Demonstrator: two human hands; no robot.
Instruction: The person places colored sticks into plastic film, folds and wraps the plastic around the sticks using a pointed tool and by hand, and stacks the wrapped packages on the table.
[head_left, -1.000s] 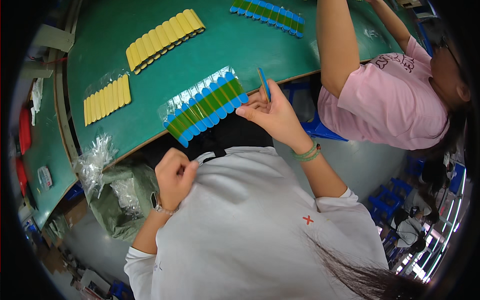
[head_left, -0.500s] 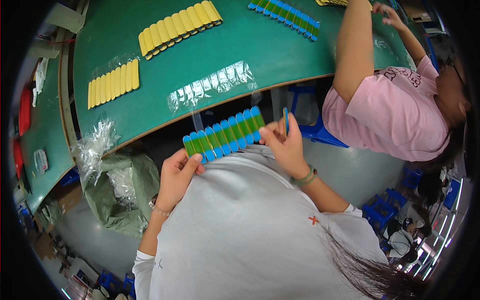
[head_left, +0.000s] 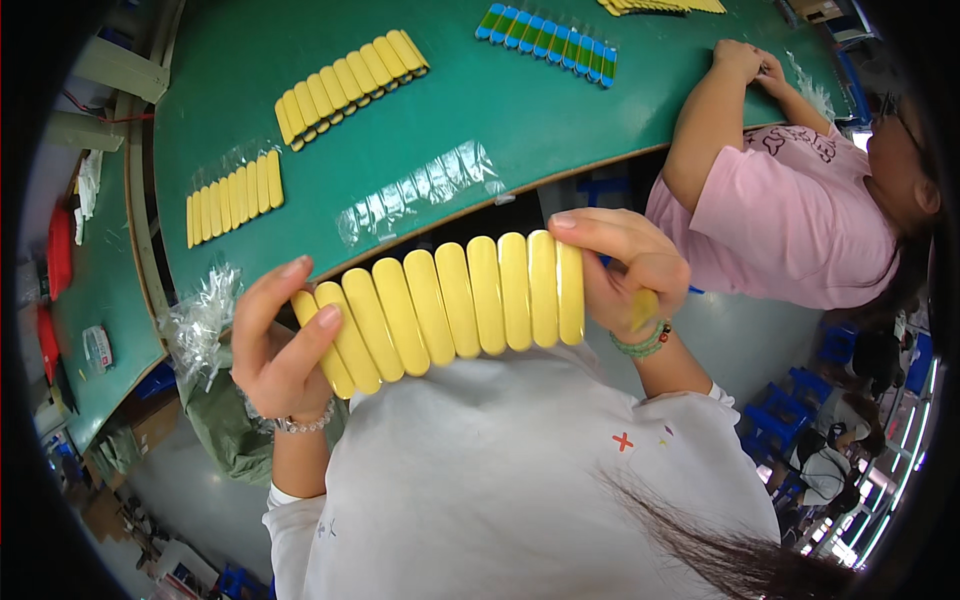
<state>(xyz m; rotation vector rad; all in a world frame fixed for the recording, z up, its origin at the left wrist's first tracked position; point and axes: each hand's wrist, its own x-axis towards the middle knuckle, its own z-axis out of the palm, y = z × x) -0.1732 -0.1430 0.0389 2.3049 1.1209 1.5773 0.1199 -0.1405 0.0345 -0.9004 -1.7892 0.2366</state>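
Observation:
A row of short, round-ended nail files (head_left: 452, 305), yellow side up, is stretched between my two hands above my lap. My left hand (head_left: 280, 350) pinches the left end, its thumb and a finger on the outermost pieces. The right end is gripped by my right hand (head_left: 640, 265), with fingers along the top edge. A single yellow nail file (head_left: 643, 308) also sticks out from my right palm. On the table just beyond lies an unfilled clear plastic sleeve strip (head_left: 420, 188) with several pockets.
On the green table (head_left: 230, 110) lie two yellow rows (head_left: 350, 85) (head_left: 235, 200) and a blue-green row (head_left: 548, 45). Crumpled clear plastic (head_left: 200, 310) hangs over a green sack (head_left: 235, 420) at left. A co-worker in a pink shirt (head_left: 770, 220) sits at right, arms on the table.
The row in my hands has turned from its blue-green side to its yellow side and come up closer. The co-worker's hands have come together on the table.

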